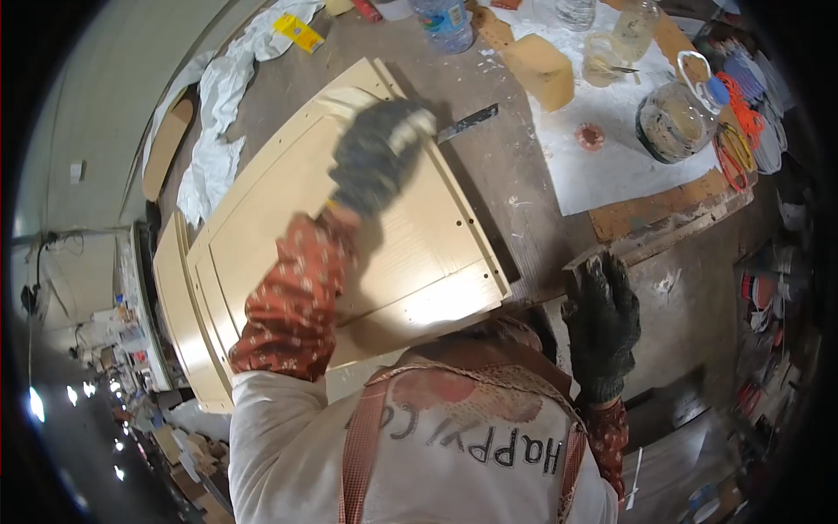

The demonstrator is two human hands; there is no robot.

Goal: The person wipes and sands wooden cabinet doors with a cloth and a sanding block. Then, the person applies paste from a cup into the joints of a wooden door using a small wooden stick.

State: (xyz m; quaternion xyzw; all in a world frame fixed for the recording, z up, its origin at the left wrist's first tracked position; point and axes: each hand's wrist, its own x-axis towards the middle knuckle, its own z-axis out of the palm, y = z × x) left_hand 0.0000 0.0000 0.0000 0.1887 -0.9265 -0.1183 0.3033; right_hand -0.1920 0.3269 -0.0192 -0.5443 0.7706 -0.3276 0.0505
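While your left hand, in its dark glove, is over the cream panel at the left of the table, your right hand is well apart, near the table's near edge, with fingers extended. Because your left hand is blurred, I cannot tell whether it grips something. Far right, a clear jug stands on white sheeting.

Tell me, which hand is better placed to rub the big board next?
Probably the left hand: it's on the board, though blurred, with something pale at its fingers. The right hand is off the board, over by the table's near edge.
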